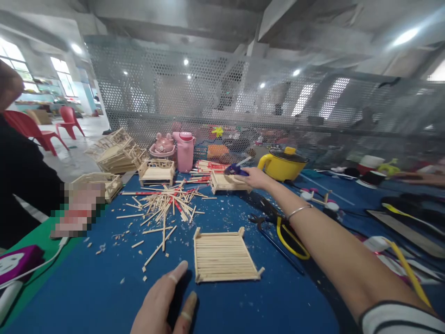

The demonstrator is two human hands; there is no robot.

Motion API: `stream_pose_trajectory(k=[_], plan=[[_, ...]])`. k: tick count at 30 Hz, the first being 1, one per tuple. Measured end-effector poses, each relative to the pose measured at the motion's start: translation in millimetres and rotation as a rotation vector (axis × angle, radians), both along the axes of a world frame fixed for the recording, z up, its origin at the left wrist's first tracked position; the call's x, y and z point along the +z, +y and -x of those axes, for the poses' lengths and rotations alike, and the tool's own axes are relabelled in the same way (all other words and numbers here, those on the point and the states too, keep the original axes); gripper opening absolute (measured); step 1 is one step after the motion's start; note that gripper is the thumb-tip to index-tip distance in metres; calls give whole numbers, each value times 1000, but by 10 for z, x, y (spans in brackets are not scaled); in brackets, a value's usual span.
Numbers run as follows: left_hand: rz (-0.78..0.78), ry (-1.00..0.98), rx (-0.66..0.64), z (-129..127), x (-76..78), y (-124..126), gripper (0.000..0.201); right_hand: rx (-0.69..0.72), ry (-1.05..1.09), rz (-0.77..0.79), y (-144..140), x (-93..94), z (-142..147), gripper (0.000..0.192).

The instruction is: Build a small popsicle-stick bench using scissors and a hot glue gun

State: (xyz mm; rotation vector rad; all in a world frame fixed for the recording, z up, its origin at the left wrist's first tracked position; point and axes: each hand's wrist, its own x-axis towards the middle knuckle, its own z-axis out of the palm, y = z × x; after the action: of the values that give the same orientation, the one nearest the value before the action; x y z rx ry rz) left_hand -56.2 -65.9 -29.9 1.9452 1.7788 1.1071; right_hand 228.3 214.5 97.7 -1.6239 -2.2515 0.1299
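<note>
A small wooden frame with a slatted bed of sticks and short corner posts lies on the blue table in front of me. My left hand is beside its near left corner, apart from it, thumb and finger spread and holding nothing. Stretched far forward, my right hand grips a blue glue gun with a pale glue stick showing at its back. The gun is over a small wooden bed; its nozzle is hard to make out.
Loose sticks are heaped left of centre. Pliers and yellow-handled scissors lie under my right forearm. A yellow pot, a pink bottle and another wooden bed stand behind. Another person is at the left.
</note>
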Motion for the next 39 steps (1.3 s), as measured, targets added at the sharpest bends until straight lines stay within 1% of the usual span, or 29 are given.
stream_pose_trajectory(k=[3, 5, 11, 14, 16, 18, 19, 20, 22, 23, 25, 28, 31, 35, 39], plan=[[-54, 80, -103, 91, 14, 14, 45, -48, 81, 16, -151, 111, -49, 45], [-92, 104, -130, 105, 46, 14, 45, -76, 115, 23, -305, 179, -95, 45], [-97, 64, -49, -1, 131, 5, 40, -109, 189, 44, -839, 322, -176, 38], [-132, 30, -22, 4, 156, -39, 40, -90, 307, 7, -1204, 319, -237, 37], [-210, -4, 9, -2, 178, -109, 40, -57, 435, -15, -1529, 244, -308, 37], [-313, -5, 12, -64, 215, -199, 38, -52, 507, -7, -1901, 104, -396, 36], [-358, 16, -24, -124, 239, -240, 37, -75, 505, 14, -2092, 15, -442, 36], [-374, 52, -91, -201, 266, -273, 36, -95, 491, 30, -2276, -81, -486, 38], [-370, 169, -268, -389, 316, -297, 35, -129, 435, 41, -2603, -281, -564, 44], [-350, 238, -322, -487, 334, -285, 36, -147, 408, 23, -2735, -377, -595, 46], [-326, 337, -361, -654, 341, -222, 39, -166, 356, -29, -2926, -546, -633, 49], [-302, 445, -343, -788, 290, -110, 41, -131, 333, -77, -3060, -728, -635, 47], [-274, 510, -326, -810, 230, -75, 38, -101, 324, -135, -3101, -844, -598, 37], [-240, 547, -328, -799, 226, -109, 40, -102, 241, -197, -3145, -934, -539, 35], [-219, 550, -327, -798, 251, -125, 40, -78, 165, -279, -3178, -957, -491, 38]])
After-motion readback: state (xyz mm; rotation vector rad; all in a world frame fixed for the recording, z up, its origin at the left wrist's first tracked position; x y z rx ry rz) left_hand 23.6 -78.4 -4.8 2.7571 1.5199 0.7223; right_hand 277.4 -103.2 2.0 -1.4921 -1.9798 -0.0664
